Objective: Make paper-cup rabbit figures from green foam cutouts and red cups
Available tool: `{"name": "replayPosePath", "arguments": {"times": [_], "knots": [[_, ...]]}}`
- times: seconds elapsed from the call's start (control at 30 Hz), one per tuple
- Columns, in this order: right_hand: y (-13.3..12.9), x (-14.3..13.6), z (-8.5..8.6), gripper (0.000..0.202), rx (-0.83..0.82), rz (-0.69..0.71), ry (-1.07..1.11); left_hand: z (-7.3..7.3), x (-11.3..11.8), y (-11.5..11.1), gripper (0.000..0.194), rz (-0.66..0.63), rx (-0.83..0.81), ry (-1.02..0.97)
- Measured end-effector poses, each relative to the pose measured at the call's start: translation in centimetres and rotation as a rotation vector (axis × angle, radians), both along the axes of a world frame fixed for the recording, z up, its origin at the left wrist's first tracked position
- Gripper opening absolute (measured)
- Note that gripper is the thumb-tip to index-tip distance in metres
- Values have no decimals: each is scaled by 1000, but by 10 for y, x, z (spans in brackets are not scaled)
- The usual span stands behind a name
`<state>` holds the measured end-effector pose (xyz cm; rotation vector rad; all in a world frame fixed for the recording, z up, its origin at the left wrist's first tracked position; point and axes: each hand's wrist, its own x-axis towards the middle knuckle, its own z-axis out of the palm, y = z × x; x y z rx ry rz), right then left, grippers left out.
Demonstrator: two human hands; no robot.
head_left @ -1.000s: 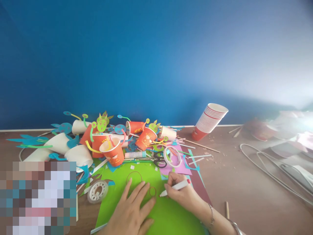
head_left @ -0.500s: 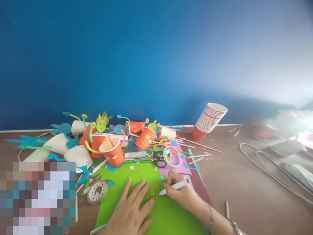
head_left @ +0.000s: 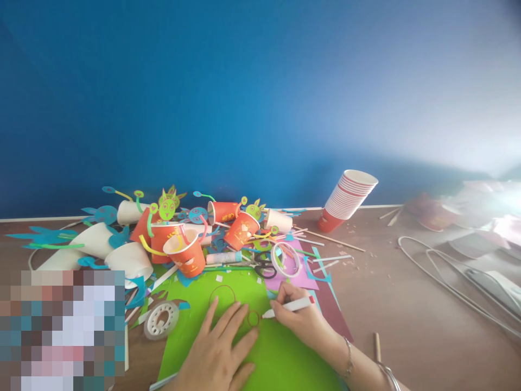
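Green paper (head_left: 293, 361), L hand (head_left: 220, 346) spread flat on it, R hand (head_left: 302, 321) gripping wht marker (head_left: 298, 304), tip (head_left: 264, 315) nr sm. circle (head_left: 253, 318)

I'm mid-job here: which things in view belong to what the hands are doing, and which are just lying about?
In the job:
marker, held in the right hand
green paper, under the spread left hand
small reddish circle drawn on it

Apparently just lying about:
scissors
white tape roll
translucent tape roll
stack of paper cups
wooden stick
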<state>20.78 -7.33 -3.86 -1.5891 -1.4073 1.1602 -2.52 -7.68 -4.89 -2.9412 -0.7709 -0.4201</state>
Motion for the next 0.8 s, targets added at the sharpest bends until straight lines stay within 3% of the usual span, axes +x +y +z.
{"name": "replayPosePath", "arguments": {"times": [0.8], "knots": [[3,-2,-3,23,17,-75,38,-1,0,-1,42,-1,64,-4]]}}
